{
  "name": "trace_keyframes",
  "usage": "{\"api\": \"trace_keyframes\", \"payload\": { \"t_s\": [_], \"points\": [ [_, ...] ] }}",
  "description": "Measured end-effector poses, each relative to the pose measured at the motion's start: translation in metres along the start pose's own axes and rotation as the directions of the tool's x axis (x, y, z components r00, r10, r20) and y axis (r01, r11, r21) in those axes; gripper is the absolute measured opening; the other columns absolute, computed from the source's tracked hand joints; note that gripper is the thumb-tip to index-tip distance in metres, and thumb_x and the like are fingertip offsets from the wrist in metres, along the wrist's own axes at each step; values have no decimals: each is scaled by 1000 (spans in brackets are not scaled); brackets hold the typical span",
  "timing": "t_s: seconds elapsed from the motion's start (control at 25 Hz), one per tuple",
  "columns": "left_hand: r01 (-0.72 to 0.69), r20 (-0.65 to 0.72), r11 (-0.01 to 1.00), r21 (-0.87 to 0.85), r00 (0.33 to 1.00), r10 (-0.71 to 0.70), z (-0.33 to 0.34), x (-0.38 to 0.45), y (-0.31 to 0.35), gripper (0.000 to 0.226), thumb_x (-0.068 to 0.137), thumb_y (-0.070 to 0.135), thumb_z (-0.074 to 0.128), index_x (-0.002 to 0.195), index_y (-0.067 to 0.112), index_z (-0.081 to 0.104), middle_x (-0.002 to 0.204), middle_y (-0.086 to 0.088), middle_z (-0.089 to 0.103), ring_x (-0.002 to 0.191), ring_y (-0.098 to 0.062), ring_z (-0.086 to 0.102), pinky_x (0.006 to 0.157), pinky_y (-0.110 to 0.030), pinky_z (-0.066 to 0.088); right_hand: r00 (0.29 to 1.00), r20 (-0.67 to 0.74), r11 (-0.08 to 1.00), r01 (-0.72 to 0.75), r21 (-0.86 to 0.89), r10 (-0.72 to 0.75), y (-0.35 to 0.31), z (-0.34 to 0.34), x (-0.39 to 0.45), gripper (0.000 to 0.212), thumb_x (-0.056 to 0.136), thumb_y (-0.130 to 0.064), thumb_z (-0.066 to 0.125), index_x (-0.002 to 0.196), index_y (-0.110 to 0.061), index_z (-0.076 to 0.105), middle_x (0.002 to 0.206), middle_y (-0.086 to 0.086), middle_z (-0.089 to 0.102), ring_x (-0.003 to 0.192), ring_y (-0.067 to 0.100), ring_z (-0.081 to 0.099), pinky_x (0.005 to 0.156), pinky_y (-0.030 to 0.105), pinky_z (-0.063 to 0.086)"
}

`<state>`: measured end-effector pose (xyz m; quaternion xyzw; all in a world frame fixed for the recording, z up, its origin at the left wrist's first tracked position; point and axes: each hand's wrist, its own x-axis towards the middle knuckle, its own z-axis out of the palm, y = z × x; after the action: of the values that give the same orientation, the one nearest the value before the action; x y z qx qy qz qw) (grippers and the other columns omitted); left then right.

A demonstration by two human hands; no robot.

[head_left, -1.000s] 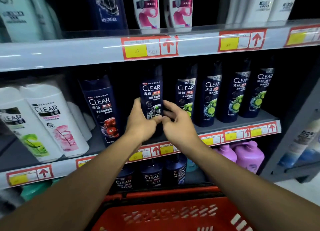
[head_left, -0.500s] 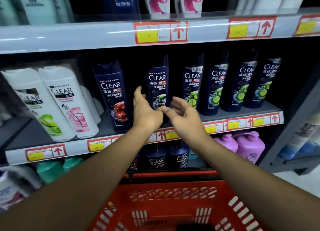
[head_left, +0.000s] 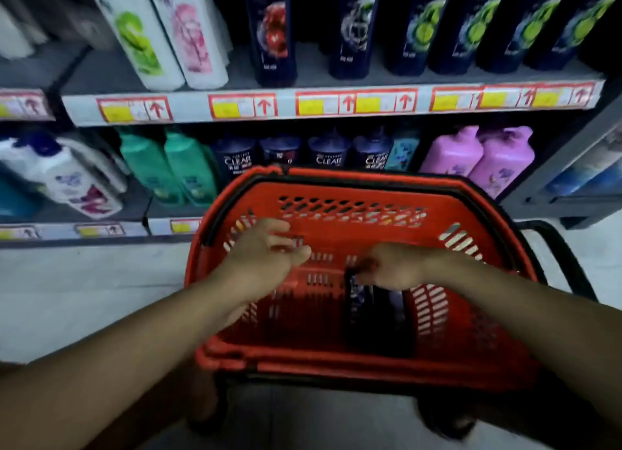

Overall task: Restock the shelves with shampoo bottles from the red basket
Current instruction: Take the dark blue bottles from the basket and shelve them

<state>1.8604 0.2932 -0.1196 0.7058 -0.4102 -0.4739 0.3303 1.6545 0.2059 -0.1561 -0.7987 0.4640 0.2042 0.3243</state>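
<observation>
Right hand (head_left: 393, 267) closed on a dark bottle (head_left: 377, 318) inside the red basket (head_left: 336, 362); left hand (head_left: 266, 257) open beside it. Stocked shelves (head_left: 303, 107) stand beyond both grips, pale floor (head_left: 84, 291) left of them.

Dark bottle (head_left: 377, 318) blurred, label unreadable.

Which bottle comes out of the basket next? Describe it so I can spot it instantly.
Look inside the red basket in front of the shelves. The dark bottle lies against its right inner wall, its top under the right hand. Nothing else shows in the basket.
</observation>
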Motion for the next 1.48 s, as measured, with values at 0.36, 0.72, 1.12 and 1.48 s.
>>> {"api": "trace_keyframes", "payload": {
  "t_s": [0.36,0.72,1.12,1.48],
  "points": [
    [-33,151,978,204,989,2,-6,-9,-60,39,87,29,74,122,31,56,112,15,66,106,0,61,90,-12,43,917,247,940,-337,53,315,23,104,95,33,103,-29,55,120,-2,64,91,4,60,79,17,58,55,19,40],
    [-4,130,962,274,991,-33,-11,38,-66,43,87,31,73,126,30,55,111,14,63,93,5,58,68,1,40,901,205,777,-433,458,381,22,164,152,106,71,-62,83,149,-4,40,140,8,50,124,35,55,97,40,48],
    [-33,229,895,445,970,-78,0,32,-77,41,88,27,71,126,30,55,117,12,63,106,-8,61,88,-19,45,894,213,512,-407,756,395,51,206,184,96,45,-34,96,129,-3,60,123,18,70,104,34,73,84,48,62],
    [-160,276,792,589,961,-12,-18,46,-83,55,89,24,69,137,31,45,133,7,56,117,-14,56,92,-22,41,980,-80,926,-143,350,182,9,144,136,39,83,-40,79,110,-13,75,107,2,74,96,19,69,76,32,50]
  ]
}}
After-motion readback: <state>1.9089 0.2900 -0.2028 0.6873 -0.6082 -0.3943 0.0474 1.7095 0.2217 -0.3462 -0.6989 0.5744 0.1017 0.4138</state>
